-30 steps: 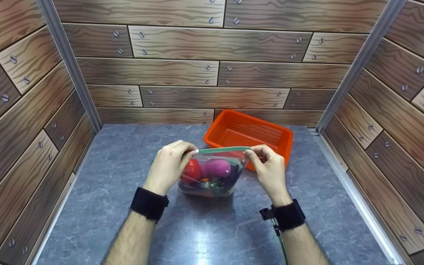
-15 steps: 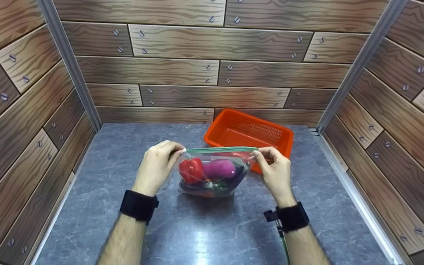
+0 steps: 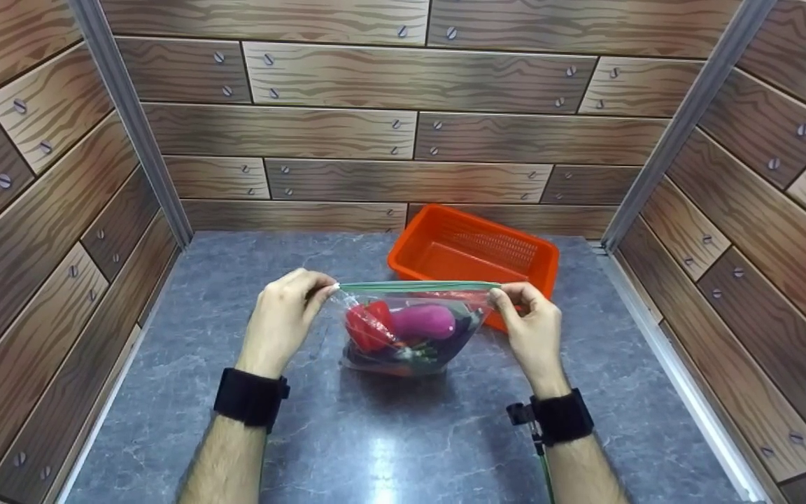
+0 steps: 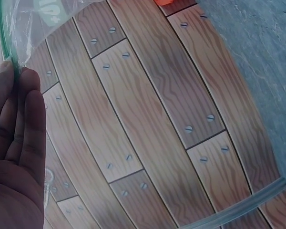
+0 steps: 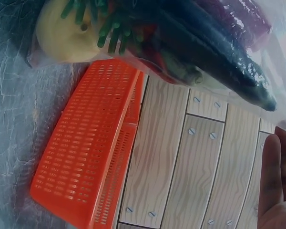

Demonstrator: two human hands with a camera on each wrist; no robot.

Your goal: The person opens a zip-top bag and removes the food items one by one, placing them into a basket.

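A clear zip bag (image 3: 410,299) with a green zip strip is stretched between both hands, its lower part close over the tabletop. My left hand (image 3: 278,318) pinches the left end of the strip, at a small white end piece. The strip's right end is pinched by my right hand (image 3: 534,327). Inside the bag are a red bell pepper (image 3: 368,326), a purple vegetable (image 3: 427,322) and a long dark vegetable (image 5: 205,45). A pale yellow round thing (image 5: 62,36) and some green stems (image 5: 115,36) also show through the plastic in the right wrist view.
Behind the bag an orange plastic basket (image 3: 438,259) with slotted sides stands at an angle near the back wall. Wood-patterned walls (image 3: 333,133) enclose the grey marbled tabletop (image 3: 389,441) at the back and on both sides.
The hands have moved apart, the left one further left and the right one slightly right. The green strip between them is now longer and straighter, and the red pepper shows more fully.
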